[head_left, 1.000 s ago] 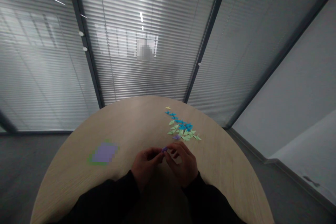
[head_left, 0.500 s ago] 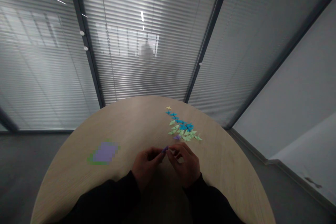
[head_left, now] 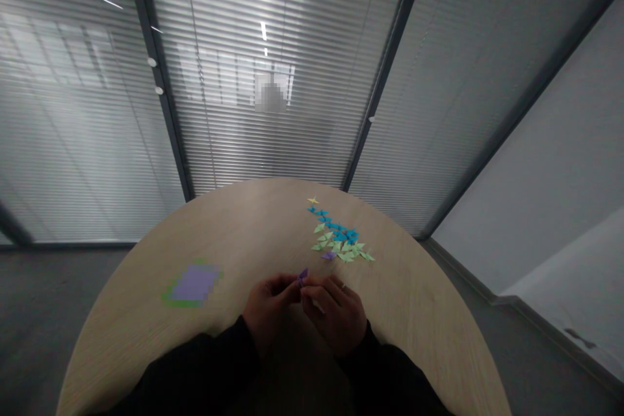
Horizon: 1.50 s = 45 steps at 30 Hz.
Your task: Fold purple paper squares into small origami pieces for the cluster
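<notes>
A small piece of folded purple paper (head_left: pixel 303 275) is pinched between my two hands, just above the table. My left hand (head_left: pixel 270 304) grips it from the left with thumb and fingers closed. From the right, my right hand (head_left: pixel 336 312) pinches its lower edge with curled fingertips, which hide part of it. Beyond my hands lies a group of small pointed origami figures, perhaps cranes: several blue ones (head_left: pixel 348 234), several pale green ones (head_left: pixel 336 247), a yellow one (head_left: pixel 312 200) at the far end and a purple one (head_left: pixel 329 255) nearest my hands.
To the left on the round wooden table (head_left: pixel 244 221) lies a blurred stack of purple and green paper (head_left: pixel 194 283). Past the table's far edge stand glass panels with blinds (head_left: pixel 273 143). A white wall (head_left: pixel 560 208) rises on the right.
The folded purple paper has turned more upright and shifted slightly left. My right hand has moved left and a little down, its fingers curled closer to my left hand.
</notes>
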Each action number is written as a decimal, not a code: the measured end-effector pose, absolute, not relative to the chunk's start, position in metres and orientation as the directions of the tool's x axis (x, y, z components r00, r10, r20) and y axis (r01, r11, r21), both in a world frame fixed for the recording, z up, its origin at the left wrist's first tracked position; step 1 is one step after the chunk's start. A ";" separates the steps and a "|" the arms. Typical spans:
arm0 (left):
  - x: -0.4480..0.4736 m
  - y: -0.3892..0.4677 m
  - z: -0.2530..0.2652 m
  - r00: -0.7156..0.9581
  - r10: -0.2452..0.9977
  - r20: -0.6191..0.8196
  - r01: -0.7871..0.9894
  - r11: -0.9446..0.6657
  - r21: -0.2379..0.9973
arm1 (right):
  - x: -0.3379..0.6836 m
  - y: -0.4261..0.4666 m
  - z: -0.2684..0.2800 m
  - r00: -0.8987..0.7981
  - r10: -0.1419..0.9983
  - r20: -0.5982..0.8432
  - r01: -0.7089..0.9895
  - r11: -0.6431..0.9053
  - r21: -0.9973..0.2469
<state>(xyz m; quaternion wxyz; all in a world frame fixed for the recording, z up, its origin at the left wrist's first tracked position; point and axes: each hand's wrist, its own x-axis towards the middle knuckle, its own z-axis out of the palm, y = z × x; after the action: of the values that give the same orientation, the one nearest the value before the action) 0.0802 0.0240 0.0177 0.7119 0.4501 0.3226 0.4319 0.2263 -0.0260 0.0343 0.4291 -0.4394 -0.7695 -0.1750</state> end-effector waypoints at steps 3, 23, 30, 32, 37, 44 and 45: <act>0.082 0.023 0.016 0.457 0.883 -0.105 -0.437 0.326 0.839 | 0.226 -0.028 0.037 -0.360 0.498 0.789 0.834 0.551 0.033; 0.077 0.020 0.024 0.314 0.939 0.140 -0.047 -0.132 0.990 | 0.233 -0.025 0.034 0.110 0.772 0.625 0.610 0.444 -0.656; 0.080 0.016 0.022 0.291 0.944 0.154 0.025 -0.169 0.985 | 0.228 -0.026 0.031 0.148 0.836 0.528 0.458 0.415 -0.786; 0.079 0.017 0.021 0.235 0.955 0.183 0.044 -0.199 0.979 | 0.226 -0.027 0.031 0.164 0.835 0.525 0.442 0.413 -0.796; 0.078 0.017 0.024 0.230 0.960 0.163 0.034 -0.175 0.984 | 0.225 -0.029 0.032 0.191 0.845 0.499 0.405 0.395 -0.825; 0.078 0.015 0.026 0.296 0.946 0.130 -0.004 -0.135 0.991 | 0.225 -0.026 0.026 0.275 0.858 0.433 0.296 0.353 -0.888; 0.078 0.015 0.025 0.304 0.943 0.133 -0.006 -0.137 0.991 | 0.225 -0.025 0.024 0.287 0.872 0.397 0.245 0.333 -0.910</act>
<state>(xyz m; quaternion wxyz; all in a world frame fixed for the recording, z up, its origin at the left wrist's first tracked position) 0.0783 0.0148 0.0252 0.5317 0.6077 0.3856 0.4464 0.2248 -0.0252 0.0245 0.6129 -0.5177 -0.5395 0.2556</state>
